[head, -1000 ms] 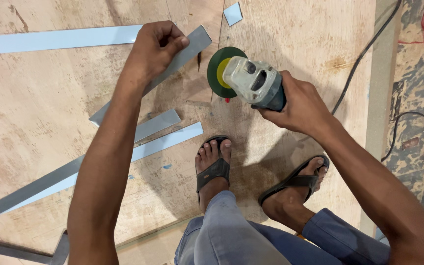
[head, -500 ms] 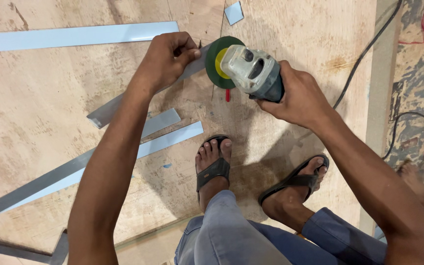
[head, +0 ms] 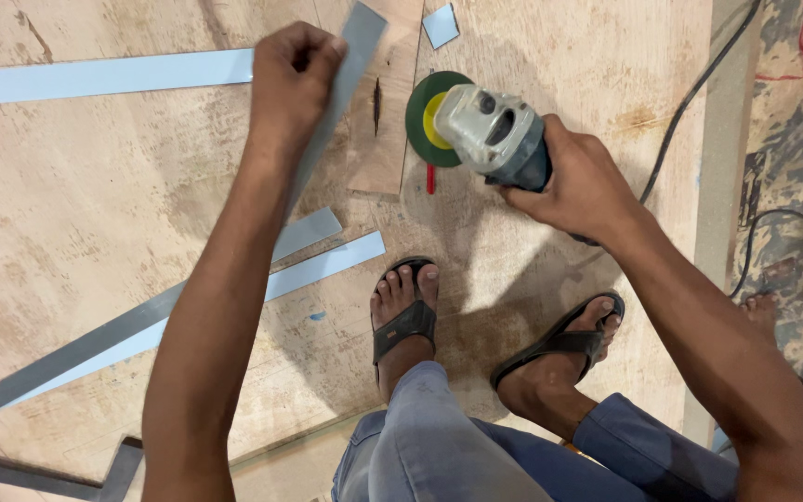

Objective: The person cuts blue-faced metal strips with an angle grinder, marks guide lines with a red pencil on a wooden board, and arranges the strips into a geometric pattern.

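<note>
Now our left hand [head: 292, 70] pinches the thin grey laminate strip [head: 346, 65] above the plywood floor while our right hand [head: 580, 181] clamps the green-disc angle grinder [head: 476, 125] beside it, close enough, we judge, to nick fingers.

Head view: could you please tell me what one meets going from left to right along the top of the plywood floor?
Long pale strip → left hand holding the grey strip → small pale offcut → angle grinder → right hand → black cable.
</note>
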